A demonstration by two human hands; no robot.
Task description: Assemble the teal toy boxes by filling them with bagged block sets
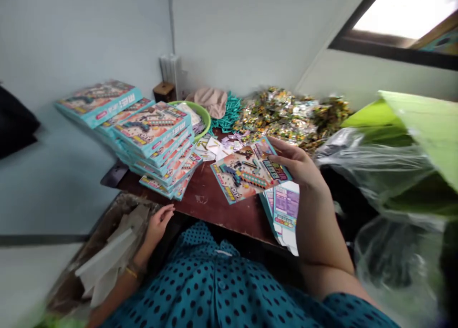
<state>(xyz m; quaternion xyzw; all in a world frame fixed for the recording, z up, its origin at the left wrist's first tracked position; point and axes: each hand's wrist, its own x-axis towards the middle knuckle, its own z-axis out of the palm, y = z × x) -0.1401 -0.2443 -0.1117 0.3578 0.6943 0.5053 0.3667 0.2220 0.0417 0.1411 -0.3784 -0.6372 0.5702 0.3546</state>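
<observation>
My right hand (299,168) grips a flat, colourful printed carton (246,173) by its right edge and holds it tilted over a dark wooden table (214,206). A small stack of unfolded cartons (284,213) lies under that hand at the table's front edge. My left hand (159,223) hangs low beside the table's front left corner, fingers loosely curled and holding nothing, above a box of pale card pieces (107,259).
A tall leaning pile of finished teal boxes (150,137) fills the table's left side. Behind it are a green bowl (200,113), teal plastic sticks (229,115), a heap of small packets (289,115), and clear and green plastic bags (393,170) on the right.
</observation>
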